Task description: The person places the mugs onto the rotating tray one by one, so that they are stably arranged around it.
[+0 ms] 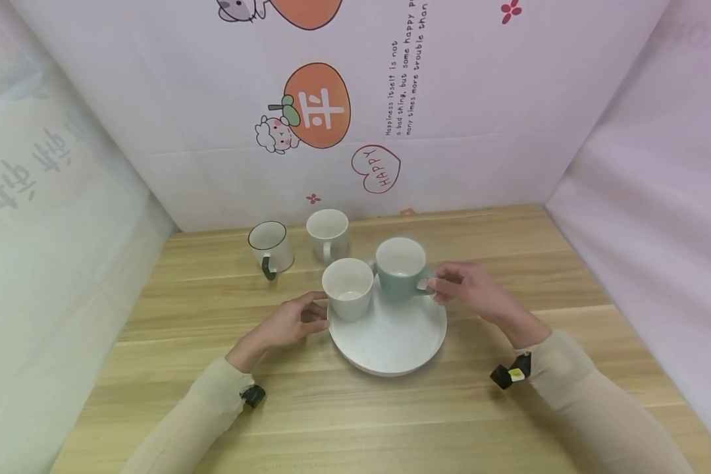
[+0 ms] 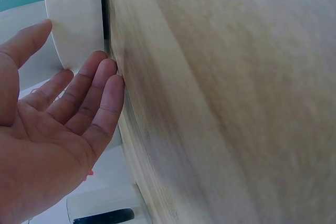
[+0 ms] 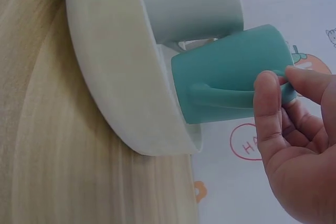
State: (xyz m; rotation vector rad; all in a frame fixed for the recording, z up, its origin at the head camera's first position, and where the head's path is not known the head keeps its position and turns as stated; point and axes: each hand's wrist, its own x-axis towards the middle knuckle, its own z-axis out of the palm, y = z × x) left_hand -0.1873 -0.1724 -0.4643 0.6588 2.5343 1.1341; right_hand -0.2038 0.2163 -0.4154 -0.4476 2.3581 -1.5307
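Observation:
A round white tray (image 1: 391,345) rests on the wooden table, bearing a white mug (image 1: 348,304) at its left and a teal mug (image 1: 398,287) at its back right. My right hand (image 1: 476,293) pinches the teal mug's handle between thumb and fingers, plain in the right wrist view, where the mug (image 3: 233,72) stands upright against the tray. At the tray's left edge is my left hand (image 1: 287,322). In the left wrist view its fingers (image 2: 86,100) are loosely extended, and the thumb and fingertips touch the tray's side (image 2: 76,19).
Behind the tray stands another white mug (image 1: 327,236), its handle facing me. Left of that is a white mug with a dark rim and black handle (image 1: 272,247). Printed white cloth (image 1: 462,99) hangs behind the table's back edge, with more cloth at both sides.

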